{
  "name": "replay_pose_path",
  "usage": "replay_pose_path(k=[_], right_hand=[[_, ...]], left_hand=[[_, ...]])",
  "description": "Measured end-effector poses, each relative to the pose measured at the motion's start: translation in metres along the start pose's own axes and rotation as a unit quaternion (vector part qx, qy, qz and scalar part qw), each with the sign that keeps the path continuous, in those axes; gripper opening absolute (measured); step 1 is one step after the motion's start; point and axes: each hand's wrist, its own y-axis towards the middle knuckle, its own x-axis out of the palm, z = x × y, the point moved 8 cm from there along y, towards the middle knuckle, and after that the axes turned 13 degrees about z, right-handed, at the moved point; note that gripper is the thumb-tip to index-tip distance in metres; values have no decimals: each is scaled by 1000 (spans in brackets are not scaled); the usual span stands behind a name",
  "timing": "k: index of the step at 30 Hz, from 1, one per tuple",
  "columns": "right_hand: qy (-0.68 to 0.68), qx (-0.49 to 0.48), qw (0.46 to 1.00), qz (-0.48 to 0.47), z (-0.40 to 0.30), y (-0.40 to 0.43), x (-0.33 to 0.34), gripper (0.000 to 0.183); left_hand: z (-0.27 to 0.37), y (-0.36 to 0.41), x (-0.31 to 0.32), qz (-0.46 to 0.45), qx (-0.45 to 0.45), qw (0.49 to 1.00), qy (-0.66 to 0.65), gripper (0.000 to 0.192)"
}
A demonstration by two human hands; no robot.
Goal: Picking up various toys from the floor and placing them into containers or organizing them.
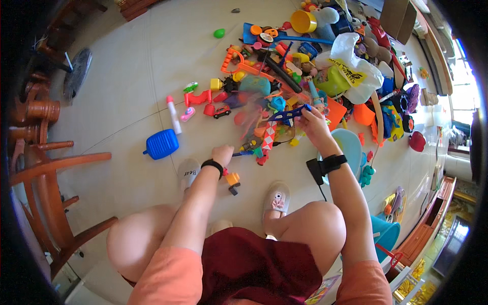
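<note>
My right hand [313, 124] holds a dark blue plastic toy piece [288, 114] by its end, above a large pile of toys. Low over the tiles, my left hand [222, 154] is closed around a thin blue handle [242, 153]; what it belongs to is not plain. Between the hands lie a red-and-white patterned toy [268, 135] and small pieces. An orange and grey toy piece [232, 178] rests by my left wrist. Left of the pile are a blue ribbed plastic toy [162, 144], a white tube with a pink cap [174, 115] and a small red toy car [222, 111].
A pale blue basin [346, 150] stands beside my right forearm. Behind the pile are a white plastic bag [350, 72], a blue toy shovel [289, 38] and a yellow cup [304, 21]. Wooden chairs [49, 183] stand at left, a teal bucket [387, 230] at lower right.
</note>
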Motion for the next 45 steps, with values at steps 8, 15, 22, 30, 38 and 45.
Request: replay_pose_path(k=[8,15,22,30,38,45], right_hand=[[-159,-97,975,-118,-89,-55,103,19],[-396,-403,759,-324,-203,-130,269,22],[-200,-196,884,-376,-123,-168,414,24],[-153,-181,863,-447,122,-75,390,32],[-203,166,948,-178,202,-61,248,47],[-179,138,968,-112,169,-12,184,43]], left_hand=[[-108,36,-195,-103,-175,967,-155,12],[-111,1,-475,243,-90,944,-202,6],[-165,-90,-470,242,-67,869,-426,39],[-221,-103,-246,100,-199,698,-681,21],[-291,-91,-101,144,-372,658,-639,16],[-297,-66,-72,164,-427,732,-504,38]])
